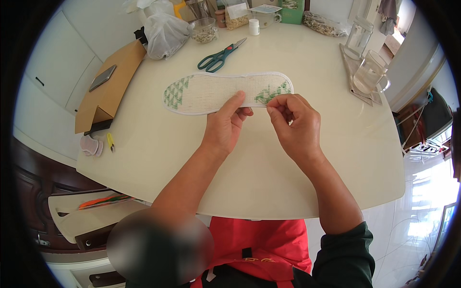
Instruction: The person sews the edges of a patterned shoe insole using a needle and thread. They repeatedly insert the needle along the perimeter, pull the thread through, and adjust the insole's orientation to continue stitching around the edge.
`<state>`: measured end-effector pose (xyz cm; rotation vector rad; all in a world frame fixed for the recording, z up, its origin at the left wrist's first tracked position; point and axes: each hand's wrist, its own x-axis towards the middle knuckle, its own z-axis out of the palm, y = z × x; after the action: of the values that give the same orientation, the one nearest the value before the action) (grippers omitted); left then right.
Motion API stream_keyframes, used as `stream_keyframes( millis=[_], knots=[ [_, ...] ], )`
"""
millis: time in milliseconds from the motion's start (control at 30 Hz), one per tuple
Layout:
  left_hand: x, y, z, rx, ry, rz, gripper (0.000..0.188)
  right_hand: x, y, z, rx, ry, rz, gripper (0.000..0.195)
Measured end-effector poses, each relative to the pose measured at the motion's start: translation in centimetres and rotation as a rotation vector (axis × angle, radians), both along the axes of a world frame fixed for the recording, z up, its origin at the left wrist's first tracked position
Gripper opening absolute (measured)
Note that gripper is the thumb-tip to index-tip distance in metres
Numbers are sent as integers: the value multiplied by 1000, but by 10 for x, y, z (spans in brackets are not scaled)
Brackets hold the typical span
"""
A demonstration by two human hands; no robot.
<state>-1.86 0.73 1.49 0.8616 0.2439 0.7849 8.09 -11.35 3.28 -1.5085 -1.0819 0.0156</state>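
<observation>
A white mesh insole with green stitches at both ends is held above the table, its long side running left to right. My left hand grips its near edge at the middle, thumb on top and fingers beneath. At the right end, by the green stitching, my right hand pinches with thumb and forefinger at the near edge; what lies in the pinch is too small to make out. Green-handled scissors lie just beyond the insole.
A cardboard box bearing a phone stands at the left. Nearer are yellow thread snips and small pale pads. A plastic bag, glass bowl and white bottle line the back; a glass mug stands right.
</observation>
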Motion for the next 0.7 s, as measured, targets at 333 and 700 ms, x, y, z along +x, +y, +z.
stream_keyframes(
  millis=[333,700],
  knots=[
    [2,-2,1,128,26,80,20,3,0,-1,-9,-5,21,3],
    [0,0,2,74,9,27,19,2,0,0,-20,26,33,3]
  ],
)
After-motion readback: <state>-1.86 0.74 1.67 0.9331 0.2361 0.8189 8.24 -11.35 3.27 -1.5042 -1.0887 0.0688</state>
